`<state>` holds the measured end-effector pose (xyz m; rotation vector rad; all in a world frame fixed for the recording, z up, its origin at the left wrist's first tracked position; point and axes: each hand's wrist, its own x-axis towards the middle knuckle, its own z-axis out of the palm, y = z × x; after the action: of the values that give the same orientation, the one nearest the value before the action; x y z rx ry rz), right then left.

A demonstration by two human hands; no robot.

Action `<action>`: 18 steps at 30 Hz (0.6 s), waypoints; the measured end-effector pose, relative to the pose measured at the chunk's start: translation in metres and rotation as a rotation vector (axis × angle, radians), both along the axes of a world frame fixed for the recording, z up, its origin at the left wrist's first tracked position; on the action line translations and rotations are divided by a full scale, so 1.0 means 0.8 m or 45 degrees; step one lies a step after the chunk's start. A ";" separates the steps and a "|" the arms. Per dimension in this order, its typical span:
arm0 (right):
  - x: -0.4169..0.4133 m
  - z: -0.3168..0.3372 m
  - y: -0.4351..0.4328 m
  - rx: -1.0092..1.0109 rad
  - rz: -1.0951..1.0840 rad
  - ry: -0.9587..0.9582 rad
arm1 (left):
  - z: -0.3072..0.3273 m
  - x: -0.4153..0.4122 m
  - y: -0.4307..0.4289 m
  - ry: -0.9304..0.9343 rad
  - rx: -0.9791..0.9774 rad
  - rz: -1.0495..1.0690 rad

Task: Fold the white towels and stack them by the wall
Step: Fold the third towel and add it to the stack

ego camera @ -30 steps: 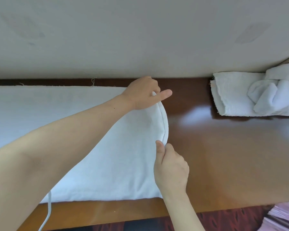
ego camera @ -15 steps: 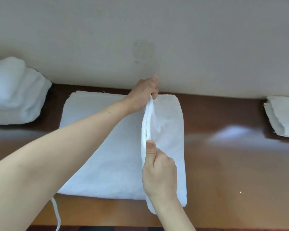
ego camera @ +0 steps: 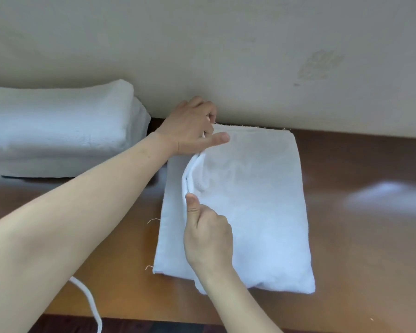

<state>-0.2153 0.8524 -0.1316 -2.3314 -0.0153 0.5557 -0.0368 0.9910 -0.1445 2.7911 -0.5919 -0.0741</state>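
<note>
A white terry towel [ego camera: 257,212], partly folded, lies on the glossy brown wooden counter [ego camera: 358,236] at the foot of the cream wall [ego camera: 226,56]. The left hand [ego camera: 190,127] pinches the raised fold's far end. The right hand [ego camera: 208,236] pinches its near end, fingers curled, thumb on top. A stack of folded white towels [ego camera: 58,133] sits to the left, against the wall.

A plain off-white wall [ego camera: 250,56] fills the upper half, matte and faintly mottled, with a rough, scuffed patch [ego camera: 320,66] towards its right side. A brown wooden table [ego camera: 360,248] butts against the wall, its far edge showing as a darker band. The glossy top carries a soft pale glare [ego camera: 384,198] on the right. Below the table's front edge runs a dark strip [ego camera: 154,326], too dim to identify.
</note>
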 end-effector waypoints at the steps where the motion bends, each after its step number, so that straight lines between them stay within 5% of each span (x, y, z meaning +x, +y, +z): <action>1: -0.001 -0.005 0.012 -0.014 0.006 0.012 | -0.003 -0.002 0.011 -0.029 0.026 -0.002; 9: 0.003 -0.045 0.082 -0.161 0.016 0.048 | -0.040 -0.014 0.050 0.029 0.226 0.240; 18: 0.005 -0.049 0.087 -0.191 0.157 0.070 | -0.036 -0.044 0.049 0.215 -0.120 0.536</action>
<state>-0.2115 0.9221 -0.1705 -2.4720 -0.0950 0.7034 -0.0720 1.0305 -0.1731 2.7179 0.0362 -0.1850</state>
